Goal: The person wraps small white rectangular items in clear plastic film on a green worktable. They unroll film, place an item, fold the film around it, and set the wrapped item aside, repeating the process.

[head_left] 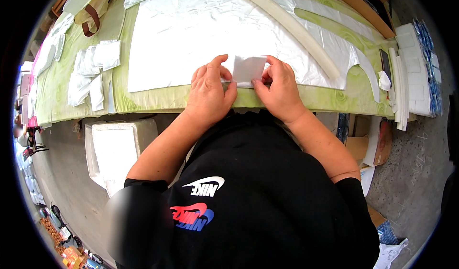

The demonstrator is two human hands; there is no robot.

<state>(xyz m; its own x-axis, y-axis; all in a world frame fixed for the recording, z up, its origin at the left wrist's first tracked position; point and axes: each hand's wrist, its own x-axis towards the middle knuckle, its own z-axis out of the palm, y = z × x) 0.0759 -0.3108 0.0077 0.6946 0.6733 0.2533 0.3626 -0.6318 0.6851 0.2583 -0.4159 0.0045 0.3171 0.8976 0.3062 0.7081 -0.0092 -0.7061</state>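
A small folded white sheet (249,70) stands over the near edge of a large, wrinkled white sheet (191,34) on the table. My right hand (281,88) pinches the folded piece along its right side, with thumb and fingers closed on it. Beside its left edge is my left hand (208,88), fingers loosely curled and apart, index finger raised. The left thumb lies near the lower left corner; whether it touches is hard to tell.
A long pale tube (291,25) lies diagonally across the sheet. Folded white packets (103,56) sit on the green tablecloth (122,104) at left, near a bag with brown handles (91,20). An open cardboard box (368,10) stands far right. Below the table is a white block-shaped container (117,147).
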